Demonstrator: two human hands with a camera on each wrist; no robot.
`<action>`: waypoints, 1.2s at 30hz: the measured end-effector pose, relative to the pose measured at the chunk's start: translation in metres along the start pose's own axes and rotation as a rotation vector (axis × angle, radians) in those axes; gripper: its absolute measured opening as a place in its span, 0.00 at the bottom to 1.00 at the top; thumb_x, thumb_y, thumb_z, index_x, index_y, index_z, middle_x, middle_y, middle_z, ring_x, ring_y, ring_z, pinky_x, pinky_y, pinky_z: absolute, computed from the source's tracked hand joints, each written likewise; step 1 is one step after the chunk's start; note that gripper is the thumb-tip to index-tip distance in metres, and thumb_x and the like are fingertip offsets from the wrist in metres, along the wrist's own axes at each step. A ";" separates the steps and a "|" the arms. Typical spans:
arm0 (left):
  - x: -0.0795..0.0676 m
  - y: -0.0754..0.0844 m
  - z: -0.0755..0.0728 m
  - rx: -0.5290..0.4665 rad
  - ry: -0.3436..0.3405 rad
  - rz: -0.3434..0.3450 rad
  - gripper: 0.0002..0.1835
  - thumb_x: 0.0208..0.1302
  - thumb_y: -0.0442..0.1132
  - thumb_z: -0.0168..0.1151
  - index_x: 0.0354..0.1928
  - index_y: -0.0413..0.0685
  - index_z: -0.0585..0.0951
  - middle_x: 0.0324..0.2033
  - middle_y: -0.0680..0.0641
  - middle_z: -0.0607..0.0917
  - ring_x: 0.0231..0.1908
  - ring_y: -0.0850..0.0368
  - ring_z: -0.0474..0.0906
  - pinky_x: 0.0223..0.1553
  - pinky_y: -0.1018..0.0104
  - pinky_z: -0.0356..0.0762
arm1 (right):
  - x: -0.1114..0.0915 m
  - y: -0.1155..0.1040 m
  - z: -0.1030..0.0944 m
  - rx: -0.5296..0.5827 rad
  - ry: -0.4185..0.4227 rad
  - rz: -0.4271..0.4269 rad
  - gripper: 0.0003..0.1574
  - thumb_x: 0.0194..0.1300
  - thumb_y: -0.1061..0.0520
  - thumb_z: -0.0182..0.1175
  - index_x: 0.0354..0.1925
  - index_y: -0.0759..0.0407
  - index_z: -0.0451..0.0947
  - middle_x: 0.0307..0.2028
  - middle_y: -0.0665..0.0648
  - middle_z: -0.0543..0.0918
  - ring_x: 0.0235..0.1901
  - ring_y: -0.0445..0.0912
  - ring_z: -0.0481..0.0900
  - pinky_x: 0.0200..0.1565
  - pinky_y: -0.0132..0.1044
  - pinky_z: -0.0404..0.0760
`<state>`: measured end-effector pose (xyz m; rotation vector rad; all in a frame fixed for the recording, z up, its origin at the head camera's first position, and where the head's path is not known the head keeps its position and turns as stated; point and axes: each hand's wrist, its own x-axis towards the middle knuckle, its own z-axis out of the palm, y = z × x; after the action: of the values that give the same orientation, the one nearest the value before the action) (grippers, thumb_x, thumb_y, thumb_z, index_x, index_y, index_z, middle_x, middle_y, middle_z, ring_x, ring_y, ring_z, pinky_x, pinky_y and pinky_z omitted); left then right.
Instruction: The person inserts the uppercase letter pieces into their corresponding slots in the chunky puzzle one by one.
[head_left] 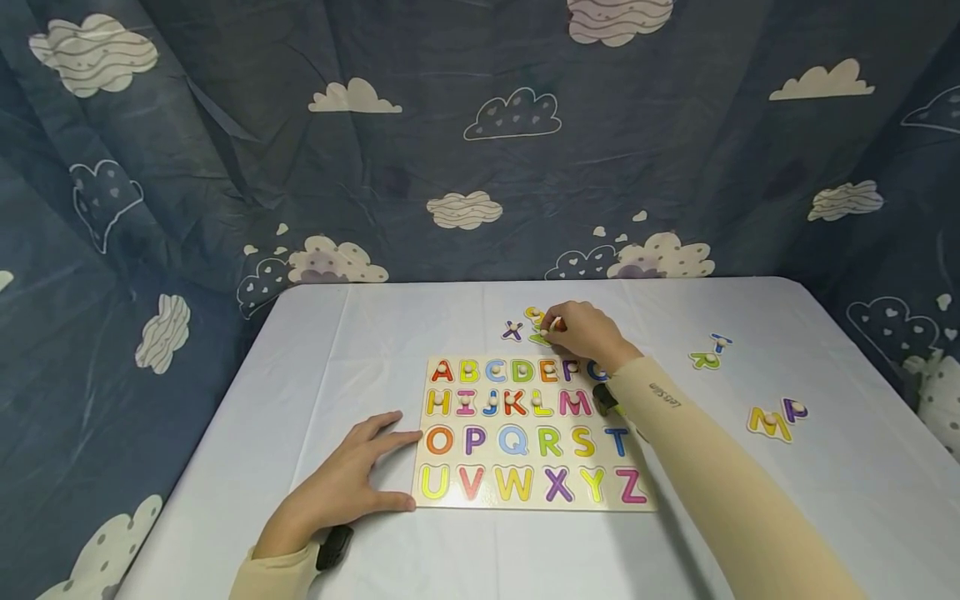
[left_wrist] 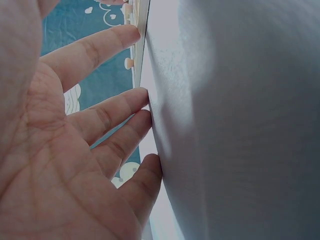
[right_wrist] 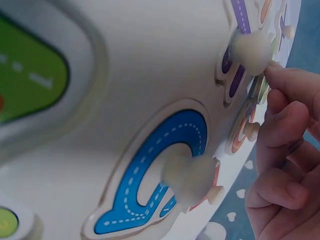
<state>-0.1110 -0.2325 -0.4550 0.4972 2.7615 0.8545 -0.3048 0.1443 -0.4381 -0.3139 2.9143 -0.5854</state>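
Observation:
A wooden alphabet puzzle board [head_left: 491, 417] lies on the table. Knobbed letter pieces fill its upper two rows as far as they show; the lower two rows show printed letters without knobs. My left hand [head_left: 348, 471] is spread, thumb and index fingertip against the board's left edge. Beyond the board's far edge, my right hand [head_left: 585, 332] pinches at a green letter piece [head_left: 537, 339] in a small cluster, its fingers hiding part of it. Beside it lie a yellow letter piece [head_left: 533, 313] and a purple X [head_left: 512, 331]. The right forearm hides the board's upper right corner.
To the right on the white table [head_left: 495, 550] lie a green R [head_left: 703, 360], a blue T [head_left: 721, 341], an orange-yellow M- or W-shaped letter [head_left: 769, 425] and a purple P [head_left: 794, 410]. A dark cloud-patterned curtain [head_left: 420, 167] hangs behind the table.

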 end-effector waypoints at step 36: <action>-0.001 0.001 -0.002 0.007 -0.002 0.012 0.46 0.48 0.55 0.87 0.72 0.59 0.81 0.80 0.40 0.68 0.79 0.35 0.62 0.74 0.33 0.68 | -0.008 0.000 -0.002 0.206 0.011 0.021 0.13 0.74 0.52 0.69 0.46 0.61 0.87 0.31 0.54 0.78 0.31 0.46 0.75 0.33 0.36 0.74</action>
<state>-0.1107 -0.2330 -0.4522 0.5165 2.7633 0.8464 -0.2977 0.1472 -0.4356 -0.2545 2.8309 -0.8780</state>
